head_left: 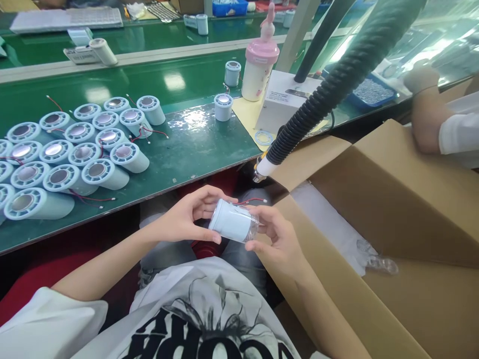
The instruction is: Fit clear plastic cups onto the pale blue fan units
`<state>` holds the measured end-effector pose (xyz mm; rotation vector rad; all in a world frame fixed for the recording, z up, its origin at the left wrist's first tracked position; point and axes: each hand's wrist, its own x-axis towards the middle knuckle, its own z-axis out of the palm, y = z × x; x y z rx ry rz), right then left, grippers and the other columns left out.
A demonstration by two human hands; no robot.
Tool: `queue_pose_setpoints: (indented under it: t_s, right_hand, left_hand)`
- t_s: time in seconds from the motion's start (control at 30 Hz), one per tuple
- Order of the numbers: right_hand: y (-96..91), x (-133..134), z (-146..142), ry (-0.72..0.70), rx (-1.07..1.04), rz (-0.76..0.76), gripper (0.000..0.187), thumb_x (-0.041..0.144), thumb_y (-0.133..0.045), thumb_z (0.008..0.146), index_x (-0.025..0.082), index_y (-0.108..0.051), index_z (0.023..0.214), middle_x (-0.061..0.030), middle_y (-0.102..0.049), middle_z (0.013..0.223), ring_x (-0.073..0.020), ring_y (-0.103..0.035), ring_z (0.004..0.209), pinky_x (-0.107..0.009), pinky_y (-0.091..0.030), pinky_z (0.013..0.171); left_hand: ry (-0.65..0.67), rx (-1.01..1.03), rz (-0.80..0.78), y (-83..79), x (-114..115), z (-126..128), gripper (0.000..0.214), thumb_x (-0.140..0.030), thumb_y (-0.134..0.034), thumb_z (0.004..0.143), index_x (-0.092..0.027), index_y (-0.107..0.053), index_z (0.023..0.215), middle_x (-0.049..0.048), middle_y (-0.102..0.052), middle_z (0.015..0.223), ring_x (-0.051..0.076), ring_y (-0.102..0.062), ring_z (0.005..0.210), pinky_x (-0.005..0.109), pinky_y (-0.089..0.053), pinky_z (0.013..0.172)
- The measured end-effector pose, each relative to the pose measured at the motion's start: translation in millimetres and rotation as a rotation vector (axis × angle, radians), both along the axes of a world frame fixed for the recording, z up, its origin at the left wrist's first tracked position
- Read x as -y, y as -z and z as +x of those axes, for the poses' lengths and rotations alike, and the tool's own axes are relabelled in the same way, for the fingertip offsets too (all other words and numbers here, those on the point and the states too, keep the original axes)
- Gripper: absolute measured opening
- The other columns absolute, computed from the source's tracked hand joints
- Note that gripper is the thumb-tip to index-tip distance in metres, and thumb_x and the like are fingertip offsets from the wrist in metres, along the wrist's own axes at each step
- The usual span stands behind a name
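A light blue plastic cylinder (230, 219) with red wires lies sideways above my lap. My left hand (187, 214) is closed around its left end, thumb below and fingers behind. On the cylinder's right end sits a clear plastic cover (254, 229), which my right hand (279, 239) pinches between thumb and fingers. To the left on the green bench stand several similar blue cylinders (96, 170), many with thin wires and metallic round centres. Two more, a nearer cylinder (223, 107) and a farther cylinder (232, 74), stand near the bottle.
A black corrugated hose (318, 99) with a metal tip hangs just beyond my hands. Right of me, an open cardboard box (404, 199) holds a white bag (329, 224) and clear plastic pieces. A pink-lidded bottle (258, 70) stands beside a white machine (279, 102). Another person's arm (430, 114) is at right.
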<state>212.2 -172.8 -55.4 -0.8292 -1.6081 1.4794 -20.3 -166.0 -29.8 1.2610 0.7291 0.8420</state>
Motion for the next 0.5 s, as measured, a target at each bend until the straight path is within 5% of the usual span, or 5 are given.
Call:
queue_pose_setpoints:
  t_s: [0.27,0.5]
  right_hand:
    - [-4.5,1.9,1.7,-0.009,0.061,0.132,0.049,0.026,-0.076,0.073,0.029,-0.051,0.115,-0.0046,-0.059,0.125,-0.0222,-0.057,0.114,-0.037,-0.052,0.093]
    - [-8.9,2.5,2.5,-0.029,0.066,0.038,0.046,0.031,-0.074,0.075,0.030,-0.052,0.114,-0.0030,-0.059,0.121,-0.0195,-0.061,0.105,-0.031,-0.055,0.089]
  left_hand:
    - [-0.002,-0.049,0.020,-0.8,4.3,-2.7,0.067,-0.003,-0.080,0.056,-0.022,-0.050,0.113,0.0124,-0.056,0.130,0.024,-0.057,0.116,0.034,-0.050,0.092]
    - [0.073,-0.211,0.204,-1.4,4.0,-4.9,0.083,-0.015,-0.079,0.063,-0.028,-0.042,0.136,0.0122,-0.050,0.136,0.027,-0.053,0.121,0.040,-0.046,0.100]
